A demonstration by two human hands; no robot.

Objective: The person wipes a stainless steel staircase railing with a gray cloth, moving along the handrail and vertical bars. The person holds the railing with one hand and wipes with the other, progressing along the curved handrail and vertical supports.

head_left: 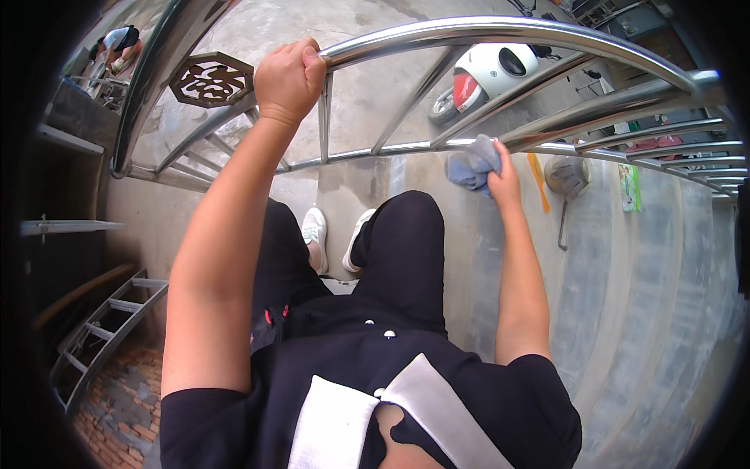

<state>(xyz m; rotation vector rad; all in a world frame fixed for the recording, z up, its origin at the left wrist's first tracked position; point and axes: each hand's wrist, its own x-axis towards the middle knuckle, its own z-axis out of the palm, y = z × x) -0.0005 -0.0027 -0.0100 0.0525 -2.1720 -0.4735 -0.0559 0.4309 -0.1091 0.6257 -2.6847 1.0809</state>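
Note:
A shiny metal railing curves across in front of me, with slanted bars running down to a lower rail. My left hand is wrapped round its upper rail, next to a dark octagonal ornament with a cut-out pattern. Farther right, my right hand grips a bunched grey-blue cloth. The cloth is close to the lower rail; whether it touches the metal I cannot tell. Part of the fingers is hidden behind the cloth.
Concrete steps lie to my right, with an orange strip-shaped tool, a rounded grey object and a green packet. A metal ladder and bricks are at left. Beyond the railing stand a white-and-red scooter and a bending person.

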